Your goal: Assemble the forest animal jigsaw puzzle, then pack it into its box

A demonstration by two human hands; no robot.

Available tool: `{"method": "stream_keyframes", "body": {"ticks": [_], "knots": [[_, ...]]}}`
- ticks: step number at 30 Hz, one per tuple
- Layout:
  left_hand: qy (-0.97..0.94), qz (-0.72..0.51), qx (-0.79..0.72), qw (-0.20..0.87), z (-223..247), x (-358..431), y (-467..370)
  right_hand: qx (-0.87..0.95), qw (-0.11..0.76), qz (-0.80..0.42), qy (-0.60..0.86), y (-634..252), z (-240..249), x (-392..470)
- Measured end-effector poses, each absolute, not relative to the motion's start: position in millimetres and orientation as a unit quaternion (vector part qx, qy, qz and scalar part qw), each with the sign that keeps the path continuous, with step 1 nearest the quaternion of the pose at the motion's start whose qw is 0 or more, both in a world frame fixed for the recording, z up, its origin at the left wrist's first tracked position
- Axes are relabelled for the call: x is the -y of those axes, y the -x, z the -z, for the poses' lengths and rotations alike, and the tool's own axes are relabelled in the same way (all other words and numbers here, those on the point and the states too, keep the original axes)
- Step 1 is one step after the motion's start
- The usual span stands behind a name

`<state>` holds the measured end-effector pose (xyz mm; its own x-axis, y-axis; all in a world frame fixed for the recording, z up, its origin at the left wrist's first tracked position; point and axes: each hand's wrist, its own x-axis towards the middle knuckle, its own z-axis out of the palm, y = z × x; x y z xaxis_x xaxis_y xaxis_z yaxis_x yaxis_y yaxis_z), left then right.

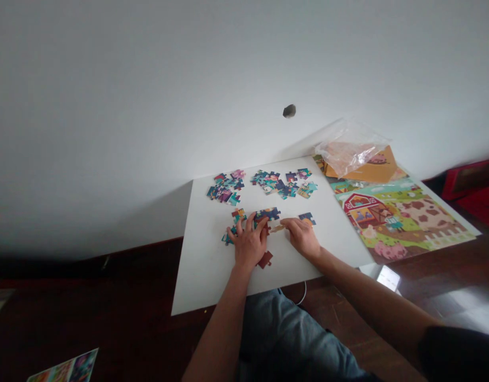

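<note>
My left hand [250,243] lies with spread fingers on a partly joined cluster of jigsaw pieces [273,213] on the white board [212,270]. My right hand [303,236] pinches a jigsaw piece [277,228], seen nearly edge-on, at the right side of that cluster. Just behind the right hand lies a loose dark blue and orange piece [308,217]. A reddish-brown piece [265,259] sits below the left hand's fingers. Part of the cluster is hidden under the left hand.
Loose pieces form a left pile [225,188] and a right pile [284,185] at the board's back. To the right are a farm picture sheet [399,217], a clear plastic bag [348,148] and a phone [388,278]. A white wall [149,106] stands behind.
</note>
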<state>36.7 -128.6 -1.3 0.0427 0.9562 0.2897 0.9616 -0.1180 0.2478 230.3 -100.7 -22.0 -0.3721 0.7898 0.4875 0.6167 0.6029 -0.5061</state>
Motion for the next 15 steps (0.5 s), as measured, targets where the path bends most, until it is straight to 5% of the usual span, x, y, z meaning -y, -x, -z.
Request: {"method": "stream_keyframes", "body": {"ticks": [6, 15], "knots": [[0.717, 0.213, 0.663, -0.014, 4.1, 127.0, -33.8, 0.845, 0.346, -0.119, 0.390, -270.3, 20.2, 133.0], [0.634, 0.437, 0.639, -0.006, 12.0, 149.1, 1.6, 0.877, 0.258, -0.115, 0.389, -310.8, 14.4, 158.6]]}}
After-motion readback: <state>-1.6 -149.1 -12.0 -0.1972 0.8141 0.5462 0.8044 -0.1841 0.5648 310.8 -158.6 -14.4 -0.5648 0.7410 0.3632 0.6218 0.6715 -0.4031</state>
